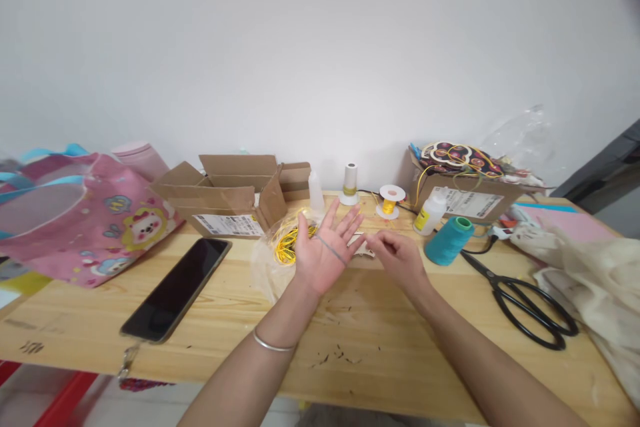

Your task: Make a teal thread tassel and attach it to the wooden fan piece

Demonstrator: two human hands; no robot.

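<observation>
My left hand [325, 250] is held palm up above the table, its fingers spread. A grey-blue thread [331, 249] lies slantwise across that palm. Close to its right, my right hand [397, 259] has thumb and fingertips pinched together; whatever is between them is too small to make out. Behind the hands, partly covered, lies a small flat pale piece [364, 247] with a cut-out edge. A bundle of yellow cord [286, 247] in a clear plastic bag sits just left of my left hand. The teal thread cone [450, 240] lies tilted right of my right hand.
At right lie black scissors [535, 310] and beige cloth [585, 280]. Along the wall stand an open cardboard box [225, 197], a thread spool [351, 180], a yellow-cord spool [390, 202], a glue bottle [431, 212] and a filled box [465, 203]. A phone [177, 290] and pink bag [100, 213] are left.
</observation>
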